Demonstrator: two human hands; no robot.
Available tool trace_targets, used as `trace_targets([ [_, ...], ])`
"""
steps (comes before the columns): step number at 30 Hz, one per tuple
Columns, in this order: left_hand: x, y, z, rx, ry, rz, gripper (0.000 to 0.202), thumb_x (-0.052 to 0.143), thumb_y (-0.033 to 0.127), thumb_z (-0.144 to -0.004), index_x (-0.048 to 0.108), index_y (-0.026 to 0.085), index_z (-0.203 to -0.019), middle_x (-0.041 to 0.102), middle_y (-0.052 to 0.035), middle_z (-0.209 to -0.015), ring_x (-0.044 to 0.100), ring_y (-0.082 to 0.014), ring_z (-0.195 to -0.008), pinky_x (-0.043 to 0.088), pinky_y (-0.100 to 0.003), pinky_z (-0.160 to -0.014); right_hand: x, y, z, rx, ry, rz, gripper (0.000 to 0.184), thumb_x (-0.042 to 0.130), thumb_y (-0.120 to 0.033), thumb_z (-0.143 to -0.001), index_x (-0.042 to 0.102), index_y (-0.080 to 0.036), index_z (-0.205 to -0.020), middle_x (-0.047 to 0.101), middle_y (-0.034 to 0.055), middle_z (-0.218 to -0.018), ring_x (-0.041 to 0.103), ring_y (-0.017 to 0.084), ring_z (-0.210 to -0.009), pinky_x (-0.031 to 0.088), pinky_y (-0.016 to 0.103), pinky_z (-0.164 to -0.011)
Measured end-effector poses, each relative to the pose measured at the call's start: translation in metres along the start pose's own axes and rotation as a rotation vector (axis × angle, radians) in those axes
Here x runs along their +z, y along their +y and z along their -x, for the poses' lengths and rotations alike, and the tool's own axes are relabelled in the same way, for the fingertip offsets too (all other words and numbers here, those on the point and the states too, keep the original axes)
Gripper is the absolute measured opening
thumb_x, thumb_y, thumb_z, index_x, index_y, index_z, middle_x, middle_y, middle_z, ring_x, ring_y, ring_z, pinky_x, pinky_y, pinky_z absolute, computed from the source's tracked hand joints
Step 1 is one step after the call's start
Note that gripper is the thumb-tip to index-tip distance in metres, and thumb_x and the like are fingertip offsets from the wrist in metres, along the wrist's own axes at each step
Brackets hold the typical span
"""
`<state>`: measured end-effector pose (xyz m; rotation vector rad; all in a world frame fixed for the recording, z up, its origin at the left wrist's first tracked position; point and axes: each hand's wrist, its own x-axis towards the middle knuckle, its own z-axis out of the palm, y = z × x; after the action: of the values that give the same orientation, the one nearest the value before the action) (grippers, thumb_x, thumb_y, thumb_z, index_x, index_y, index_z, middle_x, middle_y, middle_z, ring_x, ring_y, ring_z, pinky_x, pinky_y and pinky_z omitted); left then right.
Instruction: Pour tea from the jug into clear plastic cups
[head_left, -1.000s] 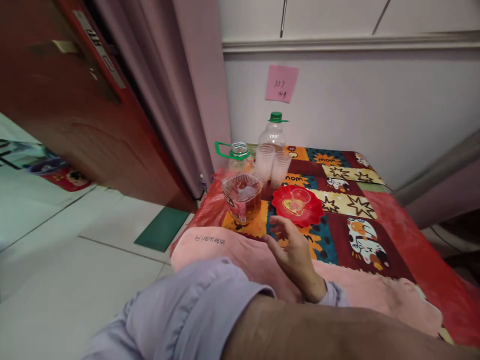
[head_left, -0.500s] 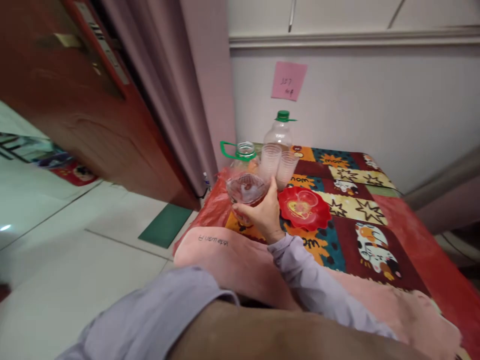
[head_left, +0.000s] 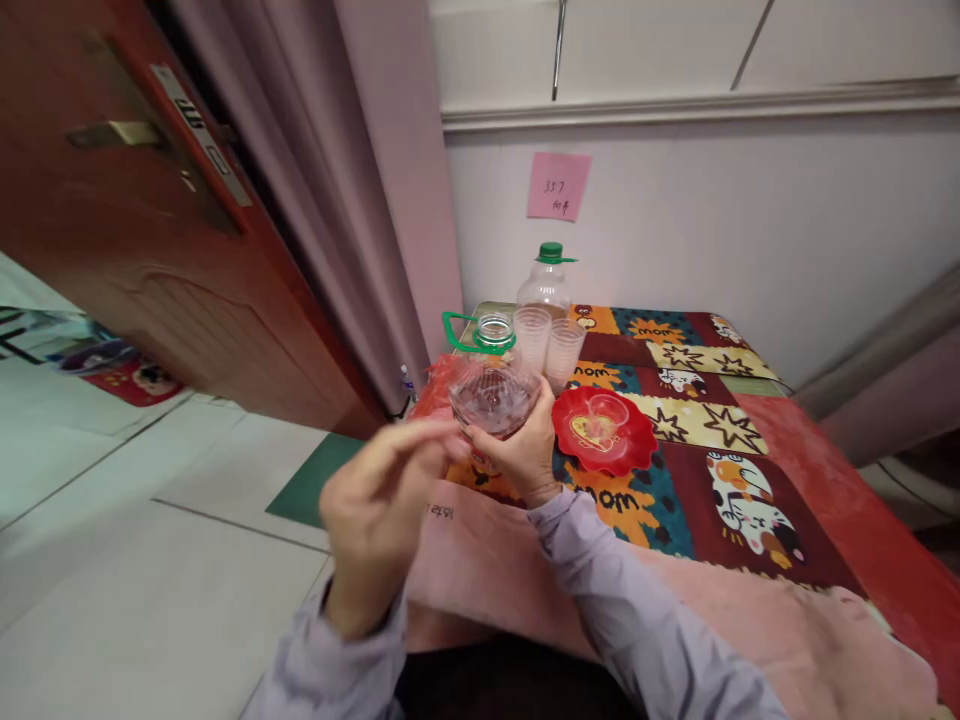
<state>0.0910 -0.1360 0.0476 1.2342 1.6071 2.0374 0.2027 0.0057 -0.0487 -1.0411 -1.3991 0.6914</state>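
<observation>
My right hand is wrapped round the near side of a clear patterned bowl, thumb in front and fingers along its right side. My left hand is raised at the bowl's left front, fingers bunched together and somewhat blurred, with the tips close to its rim. Anything between those tips is too small to make out. Right behind the bowl stands an uncapped clear bottle with a green loop handle. Two clear ribbed cups, a left cup and a right cup, stand beyond my right hand.
A capped large bottle is at the back against the wall. To the right lies a red scalloped plate on the patterned cloth. A pink cloth covers the front edge. At left are a brown door and a curtain.
My left hand has come up into view and moved to the bowl's left side. My right hand keeps its hold on the bowl. The view has shifted slightly.
</observation>
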Motion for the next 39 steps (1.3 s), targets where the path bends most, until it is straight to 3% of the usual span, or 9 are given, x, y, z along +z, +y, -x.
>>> trace_targets([
  [3,0.023,-0.056,-0.032,-0.37,0.323,0.264,0.028,0.093,0.04,-0.086,0.071,0.024,-0.093,0.071,0.0038,-0.082,0.07,-0.0141,-0.079,0.059,-0.028,-0.087,-0.005,0.003,0.001,-0.025,0.005,0.006,0.126,0.101,-0.055,-0.061,0.039,-0.019,-0.165,0.065,0.0241,-0.156,0.069,0.042,-0.143,0.058,0.058,-0.12],
  [6,0.039,-0.107,-0.03,-0.6,0.272,0.321,0.024,0.088,0.035,-0.091,0.069,0.021,-0.09,0.075,-0.001,-0.085,0.073,-0.0153,-0.078,0.059,-0.029,-0.084,-0.009,0.006,0.003,-0.024,-0.008,0.012,0.126,0.1,-0.054,-0.063,0.037,-0.019,-0.166,0.064,0.0251,-0.158,0.068,0.042,-0.143,0.058,0.059,-0.119],
  [10,0.057,-0.139,-0.021,-0.752,0.169,0.396,0.023,0.072,0.037,-0.104,0.075,0.019,-0.09,0.082,-0.0086,-0.089,0.082,-0.0231,-0.089,0.064,-0.036,-0.092,-0.014,0.008,0.003,-0.01,-0.017,-0.002,0.129,0.101,-0.051,-0.061,0.036,-0.018,-0.167,0.06,0.0267,-0.161,0.063,0.045,-0.149,0.055,0.061,-0.122],
  [15,0.07,-0.154,-0.024,-0.807,0.084,0.488,0.035,0.056,0.034,-0.113,0.082,0.014,-0.101,0.087,-0.0138,-0.1,0.085,-0.0277,-0.104,0.065,-0.038,-0.099,-0.02,0.01,0.002,-0.044,-0.023,-0.05,0.138,0.1,-0.052,-0.063,0.027,-0.014,-0.174,0.06,0.0286,-0.162,0.062,0.045,-0.152,0.053,0.059,-0.124],
  [22,0.061,-0.176,-0.025,-0.898,-0.025,0.526,0.028,0.059,0.025,-0.109,0.082,0.014,-0.097,0.086,-0.013,-0.09,0.085,-0.0319,-0.105,0.067,-0.038,-0.094,-0.026,0.017,-0.002,-0.078,-0.036,-0.114,0.139,0.099,-0.057,-0.067,0.023,-0.016,-0.176,0.059,0.027,-0.164,0.066,0.04,-0.148,0.056,0.056,-0.123],
  [29,0.058,-0.174,-0.022,-0.859,-0.124,0.587,0.025,0.071,0.036,-0.104,0.084,0.016,-0.111,0.088,-0.0148,-0.109,0.084,-0.0351,-0.115,0.069,-0.041,-0.099,-0.031,0.016,-0.002,-0.054,-0.101,-0.15,0.145,0.105,-0.059,-0.064,0.022,-0.018,-0.175,0.06,0.0272,-0.163,0.064,0.042,-0.151,0.052,0.06,-0.127],
  [33,0.057,-0.17,-0.02,-0.842,-0.121,0.602,0.032,0.074,0.04,-0.103,0.084,0.015,-0.121,0.088,-0.0153,-0.113,0.085,-0.0348,-0.115,0.069,-0.041,-0.098,-0.044,0.005,-0.014,-0.066,-0.135,-0.112,0.146,0.108,-0.065,-0.06,0.029,-0.019,-0.174,0.055,0.028,-0.168,0.057,0.046,-0.157,0.048,0.064,-0.13],
  [39,0.055,-0.171,-0.021,-0.857,-0.115,0.605,0.028,0.078,0.038,-0.1,0.084,0.014,-0.114,0.089,-0.0134,-0.105,0.087,-0.0337,-0.106,0.07,-0.039,-0.093,-0.063,-0.027,-0.043,-0.095,-0.264,0.006,0.128,0.111,-0.052,-0.057,0.05,-0.024,-0.167,0.067,0.0199,-0.158,0.064,0.045,-0.149,0.052,0.063,-0.126],
])
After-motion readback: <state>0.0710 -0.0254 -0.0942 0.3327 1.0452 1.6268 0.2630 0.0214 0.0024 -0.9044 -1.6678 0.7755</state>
